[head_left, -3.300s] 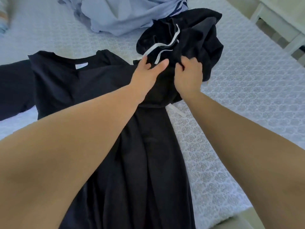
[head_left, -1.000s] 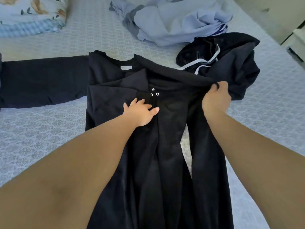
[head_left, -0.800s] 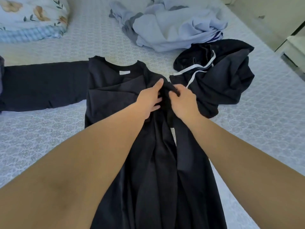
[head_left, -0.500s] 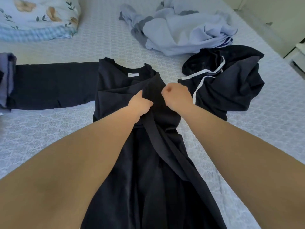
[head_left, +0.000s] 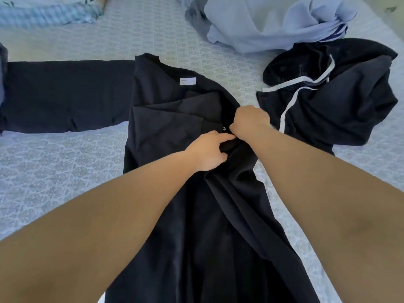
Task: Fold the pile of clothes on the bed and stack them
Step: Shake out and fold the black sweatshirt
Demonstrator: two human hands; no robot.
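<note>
Both hands, left hand [head_left: 209,149] and right hand [head_left: 249,119], now lower, fingers bunching black shirt [head_left: 166,127].

Pillow [head_left: 50,15]: 11 o'clock, top-left corner, cut off by top and left frame edges. Blue-and-white check band along near side; paler panel above it with small dark leaf print. Right end creased, bunched. Rests on patterned bed cover [head_left: 142,29].

Pale beige surface [head_left: 393,20]: 1 o'clock, top-right corner, past bed edge. Floor or wall, cannot tell. Small dark mark [head_left: 391,9] on it, shape unclear.
</note>
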